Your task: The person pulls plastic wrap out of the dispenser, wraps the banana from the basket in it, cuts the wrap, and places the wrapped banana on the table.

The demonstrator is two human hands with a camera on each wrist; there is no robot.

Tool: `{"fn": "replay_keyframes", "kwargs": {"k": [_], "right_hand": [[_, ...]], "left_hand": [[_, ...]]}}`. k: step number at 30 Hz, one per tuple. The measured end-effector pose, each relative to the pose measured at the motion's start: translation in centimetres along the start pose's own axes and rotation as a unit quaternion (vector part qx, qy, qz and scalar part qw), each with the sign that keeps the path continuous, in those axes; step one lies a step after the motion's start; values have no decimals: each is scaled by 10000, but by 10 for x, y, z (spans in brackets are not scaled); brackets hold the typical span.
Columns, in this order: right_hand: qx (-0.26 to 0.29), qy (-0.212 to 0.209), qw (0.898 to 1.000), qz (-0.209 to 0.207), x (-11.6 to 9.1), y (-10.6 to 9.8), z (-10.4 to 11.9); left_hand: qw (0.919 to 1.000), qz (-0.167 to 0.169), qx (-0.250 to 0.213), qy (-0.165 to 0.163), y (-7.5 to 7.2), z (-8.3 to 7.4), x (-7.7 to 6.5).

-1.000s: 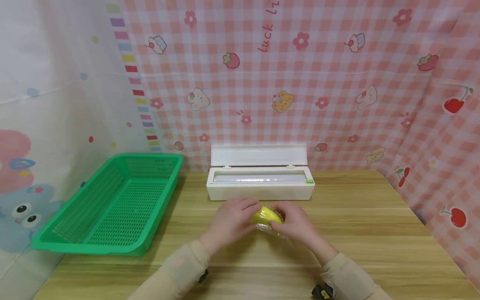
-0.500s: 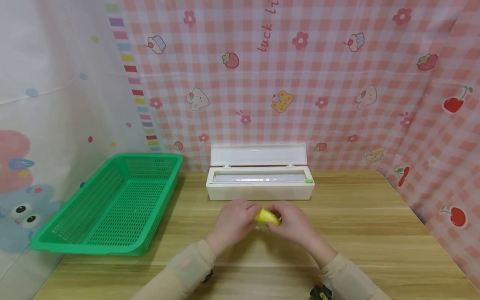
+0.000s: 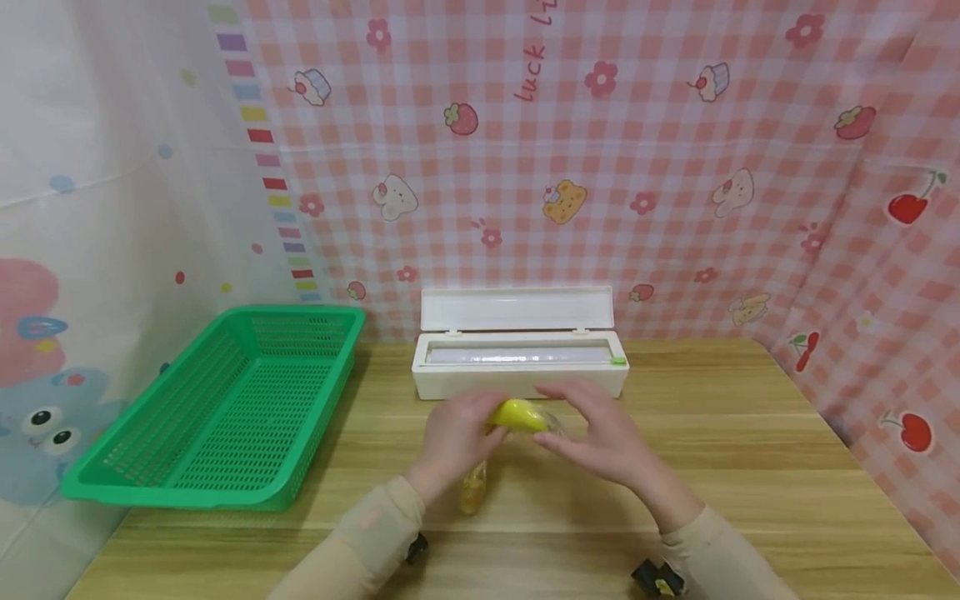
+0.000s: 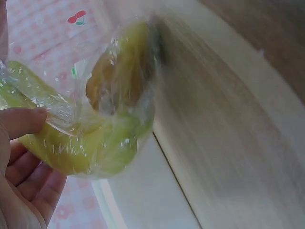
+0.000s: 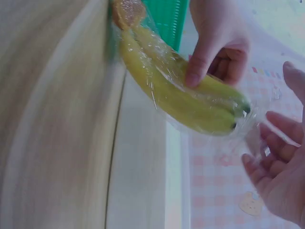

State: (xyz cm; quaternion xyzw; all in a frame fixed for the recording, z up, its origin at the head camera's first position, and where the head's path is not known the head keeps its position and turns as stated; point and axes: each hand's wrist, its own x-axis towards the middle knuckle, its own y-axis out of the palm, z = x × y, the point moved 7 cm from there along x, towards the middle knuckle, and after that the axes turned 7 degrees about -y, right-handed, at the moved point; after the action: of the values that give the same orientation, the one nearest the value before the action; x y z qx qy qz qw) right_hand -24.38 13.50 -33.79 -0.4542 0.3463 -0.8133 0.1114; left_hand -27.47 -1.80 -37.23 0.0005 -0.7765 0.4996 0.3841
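Note:
My left hand (image 3: pixel 457 433) pinches a bunch of bananas (image 3: pixel 519 414) wrapped in clear cling film, its thumb on top in the right wrist view. Loose film (image 5: pixel 255 126) sticks out past the dark banana tips. At the other end, a brownish-yellow lump (image 4: pixel 107 78) shows through the wrap; it hangs below my left hand in the head view. Just right of the tips, my right hand (image 3: pixel 603 433) has its fingers spread, its thumb close to the film. Whether those fingertips touch the film, I cannot tell.
Behind the hands stands a white cling film box (image 3: pixel 517 385), lid (image 3: pixel 517 309) raised, with a film roll (image 3: pixel 517 357) inside and a green slider (image 3: pixel 618 362). A green basket (image 3: pixel 285 492) sits at left on the wooden table (image 3: pixel 750 467). Patterned cloth (image 3: pixel 487 167) hangs behind.
My right hand has let go of the bananas' end and spread its fingers. The left hand has tilted the bunch, and the brownish lump has come into view beneath it.

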Motion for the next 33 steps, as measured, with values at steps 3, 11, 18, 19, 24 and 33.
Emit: {"fn": "replay_keyframes", "kwargs": {"k": [3,11,18,19,24,33], "right_hand": [[-93,-788,9962,-360,2,-11,7],[-284,-2312,9646,-1235,-1,-29,26],[-673,-2952,9402,-1558,-4,-36,41],[-714,-3057,9358,-1605,-4,-37,44],[-1024,-3793,8999,-1891,-8,-41,67],[-1544,-4583,8643,-1381,-15,-26,91]], "left_hand": [[9993,-64,-251,-257,-1,4,1],[9776,212,-1807,-1054,6,19,0],[9283,583,-3197,-1804,17,29,-3],[9234,610,-3300,-1865,18,30,-3],[9032,688,-3669,-2118,24,35,-5],[8788,667,-3961,-2576,26,44,-7]]}}
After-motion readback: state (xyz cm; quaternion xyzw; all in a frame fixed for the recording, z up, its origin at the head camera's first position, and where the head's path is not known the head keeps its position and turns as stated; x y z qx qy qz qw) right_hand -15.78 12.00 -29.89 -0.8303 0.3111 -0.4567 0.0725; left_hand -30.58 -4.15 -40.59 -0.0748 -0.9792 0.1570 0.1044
